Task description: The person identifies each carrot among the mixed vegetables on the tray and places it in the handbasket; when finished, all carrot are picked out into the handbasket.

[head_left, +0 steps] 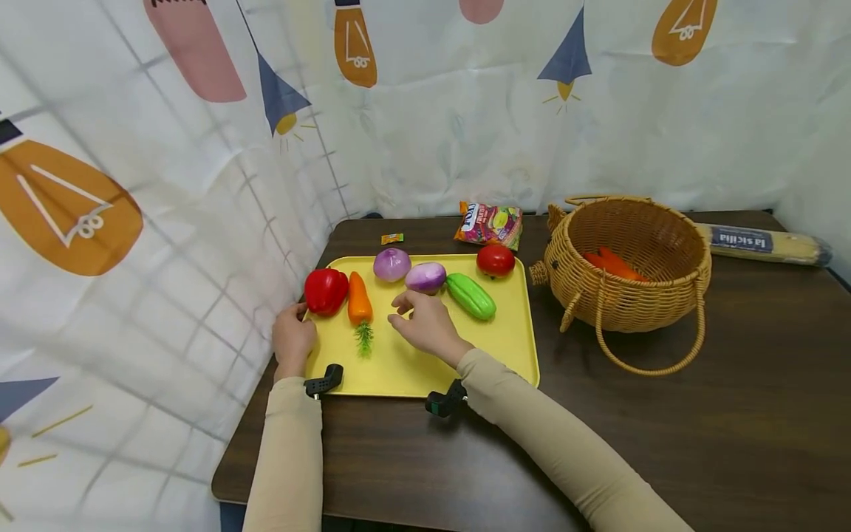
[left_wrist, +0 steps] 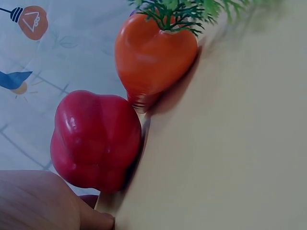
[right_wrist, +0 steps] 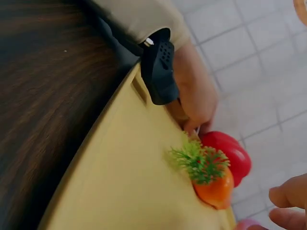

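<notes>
My left hand (head_left: 292, 338) holds the left rim of a yellow tray (head_left: 399, 377), its thumb on the rim beside a red bell pepper (head_left: 326, 291). An orange carrot (head_left: 359, 299) with a green leafy top lies right of the pepper. Above the tray's middle, my right hand (head_left: 431, 322) hovers with bent, parted fingers and nothing between them. Nearest to it are a purple-and-white eggplant (head_left: 425, 278) and a green cucumber (head_left: 470, 296). A purple onion (head_left: 391, 264) and a red tomato (head_left: 495, 261) sit along the tray's far side.
Right of the tray stands a pig-shaped wicker basket (head_left: 631, 310) with orange-red things inside, its handle hanging forward. Behind the tray lie a small wrapped candy (head_left: 392, 239) and a colourful candy bag (head_left: 490, 224). A pasta pack (head_left: 764, 245) lies behind the basket.
</notes>
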A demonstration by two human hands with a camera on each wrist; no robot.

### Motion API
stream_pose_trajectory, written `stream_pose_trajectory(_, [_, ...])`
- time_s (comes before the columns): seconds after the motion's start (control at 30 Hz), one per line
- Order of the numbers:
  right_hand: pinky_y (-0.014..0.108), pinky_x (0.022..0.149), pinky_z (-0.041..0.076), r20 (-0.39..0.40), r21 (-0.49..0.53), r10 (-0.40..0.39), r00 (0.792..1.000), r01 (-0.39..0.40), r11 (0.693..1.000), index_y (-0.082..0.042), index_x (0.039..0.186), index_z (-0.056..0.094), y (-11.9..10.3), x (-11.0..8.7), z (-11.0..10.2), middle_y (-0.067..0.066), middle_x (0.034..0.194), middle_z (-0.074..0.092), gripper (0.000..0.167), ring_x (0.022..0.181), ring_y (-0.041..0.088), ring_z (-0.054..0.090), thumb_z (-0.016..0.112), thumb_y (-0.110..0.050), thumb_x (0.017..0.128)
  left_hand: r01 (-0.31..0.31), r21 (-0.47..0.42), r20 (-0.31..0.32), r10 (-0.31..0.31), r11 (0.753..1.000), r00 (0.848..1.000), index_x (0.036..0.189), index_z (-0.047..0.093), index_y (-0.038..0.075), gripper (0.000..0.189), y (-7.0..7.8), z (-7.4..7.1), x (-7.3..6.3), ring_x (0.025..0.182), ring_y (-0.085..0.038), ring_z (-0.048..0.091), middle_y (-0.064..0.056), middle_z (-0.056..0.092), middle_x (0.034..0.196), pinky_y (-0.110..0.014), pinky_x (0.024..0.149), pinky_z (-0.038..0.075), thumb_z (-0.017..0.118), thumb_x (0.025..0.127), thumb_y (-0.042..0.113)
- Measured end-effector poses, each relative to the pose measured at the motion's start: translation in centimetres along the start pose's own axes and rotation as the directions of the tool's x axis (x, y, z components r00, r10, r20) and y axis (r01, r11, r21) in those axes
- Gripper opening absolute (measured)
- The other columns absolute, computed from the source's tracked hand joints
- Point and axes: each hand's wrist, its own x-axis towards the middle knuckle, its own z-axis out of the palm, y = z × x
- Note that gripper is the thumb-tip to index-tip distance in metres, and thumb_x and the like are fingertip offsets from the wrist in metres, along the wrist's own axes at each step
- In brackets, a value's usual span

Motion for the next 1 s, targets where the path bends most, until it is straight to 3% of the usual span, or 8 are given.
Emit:
stream_pose_trajectory(0.17, [0.028, 0.077, 0.051, -0.002, 0.003, 0.045, 0.999, -0.045, 0.999, -0.01, 0.115, 0.067, -1.1, 1.2, 2.0, 0.004, 0.105, 0.069, 0.034, 0.091, 0.018, 0.062, 0.069, -0.033, 0.089, -0.004, -0.008, 0.01, 0.004, 1.0, 1.0, 0.133, 0.056, -0.003, 0.045, 0.1, -0.2, 0.0, 0.12, -0.04, 0.051, -0.022, 0.057, 0.133, -0.053, 0.102, 0.04, 0.041, 0.091, 0.003])
stream_pose_trajectory(0.43, [0.028, 0.08, 0.05, -0.083, 0.033, 0.015, 0.996, -0.012, 0.999, -0.009, 0.118, 0.066, -3.0, 2.5, 4.4, 0.005, 0.11, 0.069, 0.036, 0.091, 0.018, 0.06, 0.069, -0.03, 0.089, -0.008, -0.012, 0.011, 0.008, 1.0, 1.0, 0.134, 0.057, -0.002, 0.046, 0.1, -0.3, 0.1, 0.12, -0.04, 0.051, -0.022, 0.057, 0.132, -0.052, 0.101, 0.04, 0.041, 0.091, 0.003])
stream_pose_trajectory(0.8, [0.028, 0.083, 0.05, -0.048, 0.047, 0.199, 0.979, -0.197, 0.979, -0.007, 0.134, 0.053, -3.5, 2.6, 6.9, 0.007, 0.115, 0.058, 0.062, 0.091, 0.018, 0.054, 0.074, -0.038, 0.084, -0.013, -0.015, 0.016, 0.013, 1.0, 1.0, 0.133, 0.057, -0.003, 0.043, -0.1, -0.5, 0.0, 0.119, -0.041, 0.051, -0.022, 0.057, 0.132, -0.053, 0.101, 0.04, 0.043, 0.093, 0.003])
stream_pose_trajectory(1.0, [0.029, 0.084, 0.051, -0.063, 0.007, 0.217, 0.974, -0.217, 0.976, -0.01, 0.135, 0.051, -3.7, 2.9, 7.7, 0.007, 0.118, 0.054, 0.066, 0.09, 0.019, 0.055, 0.076, -0.04, 0.082, -0.014, -0.025, 0.015, 0.015, 1.0, 1.0, 0.133, 0.057, -0.003, 0.043, -0.4, -0.4, -0.1, 0.118, -0.041, 0.052, -0.022, 0.057, 0.132, -0.053, 0.1, 0.041, 0.044, 0.092, 0.003])
